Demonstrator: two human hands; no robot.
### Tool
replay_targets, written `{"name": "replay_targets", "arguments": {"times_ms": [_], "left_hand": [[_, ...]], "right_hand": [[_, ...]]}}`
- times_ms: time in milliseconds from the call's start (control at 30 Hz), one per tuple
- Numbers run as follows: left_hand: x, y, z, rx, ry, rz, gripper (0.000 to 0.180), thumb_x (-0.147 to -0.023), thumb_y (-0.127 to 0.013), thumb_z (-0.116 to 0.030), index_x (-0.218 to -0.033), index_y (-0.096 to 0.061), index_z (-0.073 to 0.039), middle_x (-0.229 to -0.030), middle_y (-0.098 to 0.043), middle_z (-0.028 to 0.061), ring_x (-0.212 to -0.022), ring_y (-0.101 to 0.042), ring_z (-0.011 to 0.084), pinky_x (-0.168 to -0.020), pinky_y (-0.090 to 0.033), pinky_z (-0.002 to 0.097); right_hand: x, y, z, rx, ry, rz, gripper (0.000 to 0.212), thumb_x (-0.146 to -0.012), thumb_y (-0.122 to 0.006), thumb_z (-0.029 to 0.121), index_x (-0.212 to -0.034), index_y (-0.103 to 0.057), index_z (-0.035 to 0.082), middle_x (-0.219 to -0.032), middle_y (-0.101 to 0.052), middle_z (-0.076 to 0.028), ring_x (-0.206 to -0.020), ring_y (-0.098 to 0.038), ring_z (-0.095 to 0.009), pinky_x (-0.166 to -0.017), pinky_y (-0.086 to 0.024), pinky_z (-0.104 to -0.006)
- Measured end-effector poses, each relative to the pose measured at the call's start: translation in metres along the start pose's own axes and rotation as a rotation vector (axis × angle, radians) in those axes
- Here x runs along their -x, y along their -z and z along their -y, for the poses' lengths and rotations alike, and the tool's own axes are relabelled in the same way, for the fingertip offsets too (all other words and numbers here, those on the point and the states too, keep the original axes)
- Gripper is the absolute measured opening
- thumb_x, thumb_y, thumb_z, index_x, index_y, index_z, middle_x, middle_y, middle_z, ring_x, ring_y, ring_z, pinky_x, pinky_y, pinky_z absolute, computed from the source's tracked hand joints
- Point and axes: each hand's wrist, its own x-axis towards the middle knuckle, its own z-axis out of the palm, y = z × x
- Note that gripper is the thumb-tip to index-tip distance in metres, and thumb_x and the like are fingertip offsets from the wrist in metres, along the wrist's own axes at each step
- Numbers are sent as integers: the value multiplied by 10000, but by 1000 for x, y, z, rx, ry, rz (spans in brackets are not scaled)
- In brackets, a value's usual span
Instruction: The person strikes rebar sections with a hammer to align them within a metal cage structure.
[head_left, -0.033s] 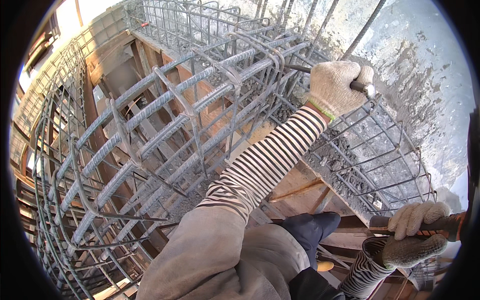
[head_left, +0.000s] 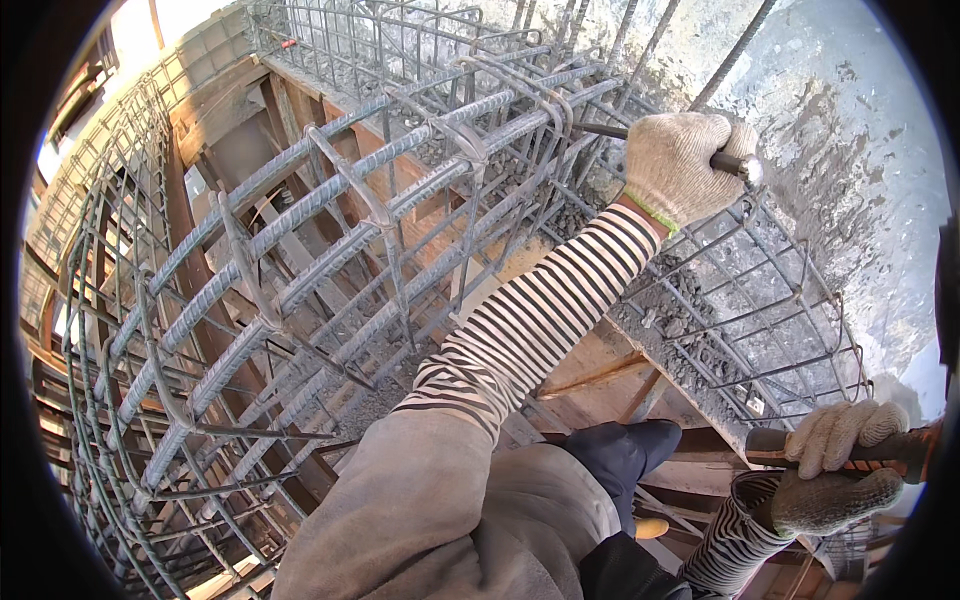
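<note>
My left hand (head_left: 678, 168), in a pale knitted glove, is closed around a steel chisel (head_left: 732, 164). The chisel's blunt, shiny end sticks out past the thumb side. Its dark shaft runs left to the tied corner of a rebar cage (head_left: 365, 200); I cannot tell whether the tip touches the bars. At lower right, my gloved right hand (head_left: 835, 470) grips the black and orange handle of what looks like a hammer (head_left: 900, 452). The picture's dark rim hides its head. Both forearms wear black-and-white striped sleeves.
Rough concrete wall (head_left: 800, 130) rises at the right, with upright rebars in front. A lower steel mesh (head_left: 770, 310) and rubble (head_left: 670, 310) lie beside it. Timber formwork (head_left: 590, 375) and gaps lie below the bars. More rebar (head_left: 110, 260) stands at left.
My left hand and the chisel have shifted slightly right and up. My right hand has moved slightly right with the hammer.
</note>
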Motion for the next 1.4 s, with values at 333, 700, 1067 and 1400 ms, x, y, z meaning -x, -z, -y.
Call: {"name": "replay_targets", "arguments": {"times_ms": [333,700,1067,1400], "left_hand": [[-8,-12,1,-55,119,97,188,-762,-688,-352,-695,-687,-176,-585,-616,50,-532,-620,207,-553,-499,387],[41,33,-24,115,-169,121,276,-737,-771,-270,-615,-562,-138,-514,-525,40,-463,-579,195,-464,-461,331],[91,94,-140,387,-305,559,307,-648,-734,-395,-869,-673,-189,-770,-603,17,-700,-614,228,-612,-474,420],[99,74,-106,265,-452,668,321,-711,-757,-447,-882,-693,-183,-707,-613,13,-646,-641,229,-586,-506,405]], "right_hand": [[-37,-2,14,-103,12,273,577,-1034,-434,535,-1306,-545,39,-912,-651,-157,-683,-657,-264,-720,-584,-477],[2,-16,-67,-101,-378,-438,458,-1000,-581,450,-1127,-506,16,-624,-502,-53,-407,-425,-138,-366,-327,-306],[188,25,-118,547,-441,-558,522,-981,-598,475,-1156,-550,-14,-860,-604,-90,-652,-561,-161,-570,-462,-306],[212,-15,-125,119,-507,-593,444,-975,-628,441,-1034,-564,6,-701,-570,-77,-428,-414,-115,-410,-342,-284]]}}
